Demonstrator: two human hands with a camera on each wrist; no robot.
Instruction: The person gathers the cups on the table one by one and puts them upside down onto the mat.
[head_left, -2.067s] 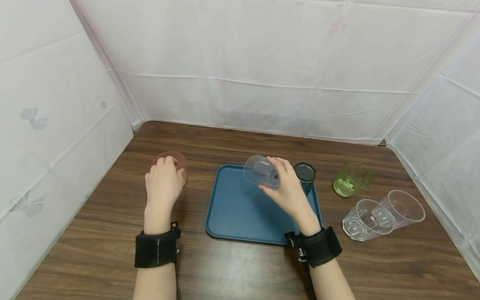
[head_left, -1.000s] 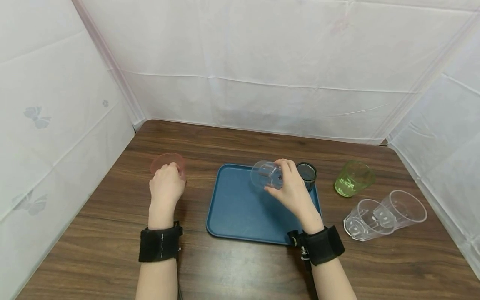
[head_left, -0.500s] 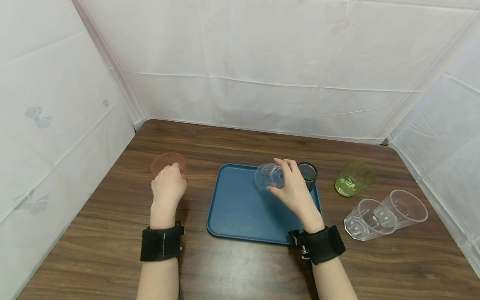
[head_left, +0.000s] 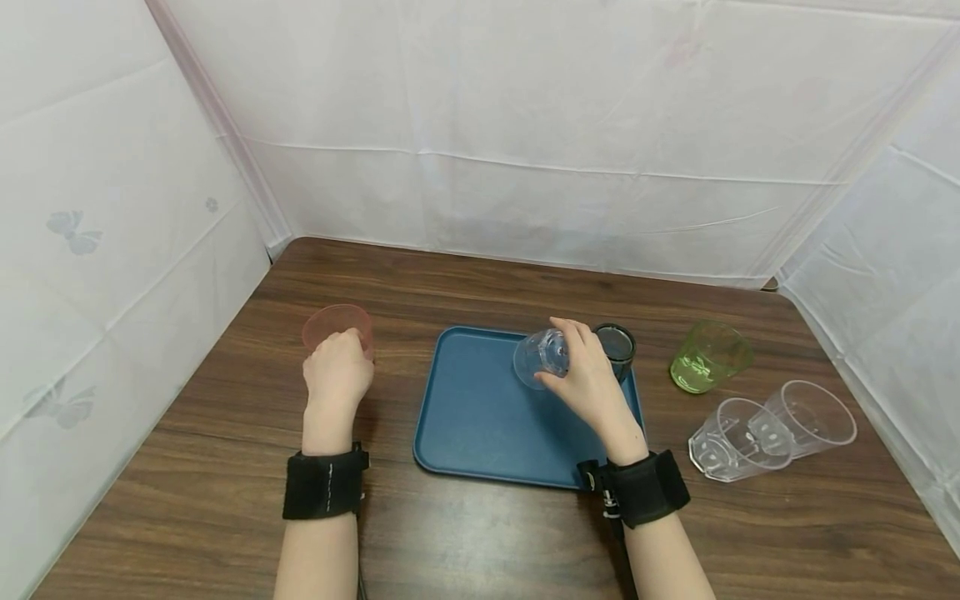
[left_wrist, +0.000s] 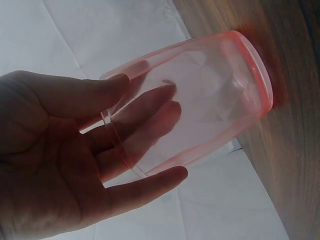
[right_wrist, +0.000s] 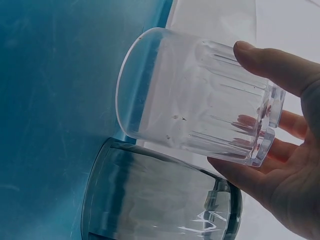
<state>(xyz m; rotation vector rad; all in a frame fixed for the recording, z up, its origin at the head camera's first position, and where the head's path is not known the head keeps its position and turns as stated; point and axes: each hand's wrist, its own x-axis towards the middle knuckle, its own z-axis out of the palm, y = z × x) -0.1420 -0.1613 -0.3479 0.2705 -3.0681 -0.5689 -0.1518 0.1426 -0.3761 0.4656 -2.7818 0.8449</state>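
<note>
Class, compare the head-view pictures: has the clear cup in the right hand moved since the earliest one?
Yes: against the blue tray, the clear cup has shifted rightward, toward the dark cup.

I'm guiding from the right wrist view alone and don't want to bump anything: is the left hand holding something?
Observer: Yes, the left hand holds a pink cup.
Operator: And where on the tray does the dark cup stand?
Observer: At the tray's far right corner.
Operator: What lies past the tray's right edge?
Observer: A green cup and two clear cups.
</note>
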